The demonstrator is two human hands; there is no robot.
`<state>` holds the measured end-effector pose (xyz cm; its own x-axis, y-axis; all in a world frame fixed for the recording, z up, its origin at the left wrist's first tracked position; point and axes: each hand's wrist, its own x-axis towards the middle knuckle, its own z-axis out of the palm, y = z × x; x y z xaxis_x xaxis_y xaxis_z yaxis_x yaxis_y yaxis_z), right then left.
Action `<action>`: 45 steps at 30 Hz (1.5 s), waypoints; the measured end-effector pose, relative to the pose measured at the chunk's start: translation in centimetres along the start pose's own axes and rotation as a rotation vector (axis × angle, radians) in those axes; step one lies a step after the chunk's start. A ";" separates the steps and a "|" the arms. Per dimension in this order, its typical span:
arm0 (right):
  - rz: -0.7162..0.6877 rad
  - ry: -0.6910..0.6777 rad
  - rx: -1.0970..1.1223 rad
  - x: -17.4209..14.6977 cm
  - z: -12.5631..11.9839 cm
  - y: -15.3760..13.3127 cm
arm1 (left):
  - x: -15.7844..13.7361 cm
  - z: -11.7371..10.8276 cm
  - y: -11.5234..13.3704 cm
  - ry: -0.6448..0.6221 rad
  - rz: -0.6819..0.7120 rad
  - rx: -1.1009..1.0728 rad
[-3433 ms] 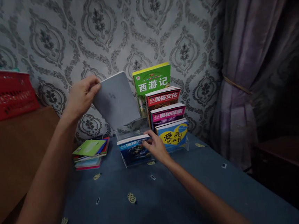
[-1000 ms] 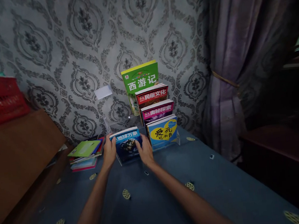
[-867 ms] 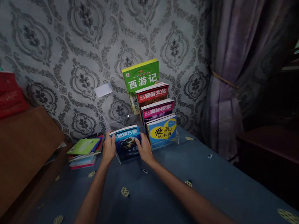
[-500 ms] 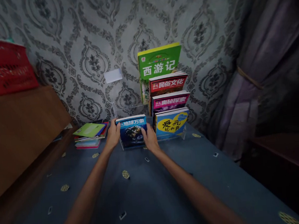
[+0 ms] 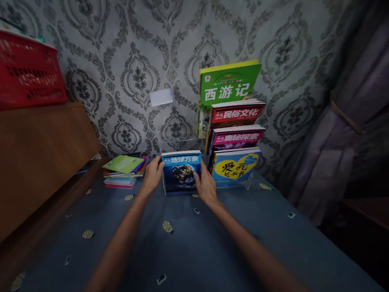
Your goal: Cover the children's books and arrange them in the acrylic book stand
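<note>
Left forearm [image 5: 121,238] and right forearm [image 5: 247,241] are being held outstretched from the bottom edge; the left hand [image 5: 154,174] is being held half-curled left of centre, the right hand [image 5: 206,185] being angled inward just below centre.

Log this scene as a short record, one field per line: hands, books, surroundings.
Left hand: at the left edge of the globe-cover book
Right hand: at its right edge, thumb on the front cover
Held book: upright, cover facing the camera
Right-hand column, front to back: yellow-heart book, pink-topped book, red-topped book, green book
Left of the hands: flat pile of books
Far left: red basket on a wooden cabinet
Surface: dark blue cloth
</note>
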<state>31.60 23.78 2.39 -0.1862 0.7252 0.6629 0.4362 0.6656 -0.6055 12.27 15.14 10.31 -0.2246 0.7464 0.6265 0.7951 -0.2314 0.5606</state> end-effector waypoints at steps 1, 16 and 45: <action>-0.007 0.009 0.002 0.0 0.1 0.1 | -0.1 0.2 0.0 0.011 0.001 0.022; -0.013 0.055 0.004 -0.3 0.4 -0.1 | -1.5 3.2 -0.1 0.190 -0.020 0.105; 0.086 0.253 0.328 2.1 0.6 -4.4 | -2.3 2.4 1.7 0.191 -0.022 0.019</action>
<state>28.79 22.48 6.16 0.0780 0.7415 0.6664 0.1298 0.6552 -0.7443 15.50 14.52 8.48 -0.3438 0.6186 0.7065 0.7986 -0.2030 0.5665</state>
